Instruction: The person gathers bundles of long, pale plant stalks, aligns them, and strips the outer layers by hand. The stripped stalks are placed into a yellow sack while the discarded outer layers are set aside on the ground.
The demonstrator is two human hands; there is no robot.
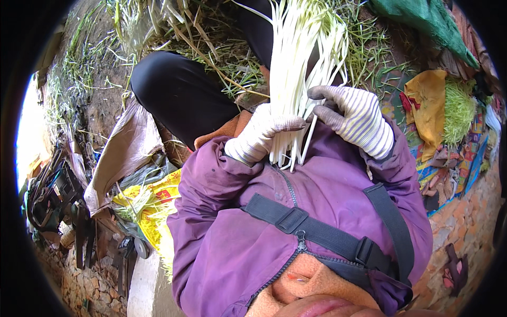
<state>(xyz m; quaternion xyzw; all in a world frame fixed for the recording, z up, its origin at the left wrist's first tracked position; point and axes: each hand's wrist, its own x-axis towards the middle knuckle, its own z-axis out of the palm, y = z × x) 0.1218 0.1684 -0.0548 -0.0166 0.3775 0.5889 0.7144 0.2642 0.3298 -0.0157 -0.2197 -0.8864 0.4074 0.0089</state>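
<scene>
My left hand (259, 134), in a white glove with thin stripes, is wrapped around a bundle of long white leafy stalks (293, 59), which look like blanched chives. Their cut-looking lower ends (283, 152) hang below the fist, in front of my purple jacket. The bundle's yellow-green tops reach away from me, past the upper edge of the view. At the bundle's right side, my right hand (352, 115), in a striped glove with dark, soiled fingers, pinches a few stalks near their lower part. Its thumb tip is partly hidden.
Loose green leaves (245, 75) and dry straw lie around my bent knee (174, 85). At left are a yellow printed bag (158, 194) with pale greens and a pinkish cloth sheet (126, 150). An orange cloth (427, 107), more greens (457, 113) and a green sheet (427, 23) lie right.
</scene>
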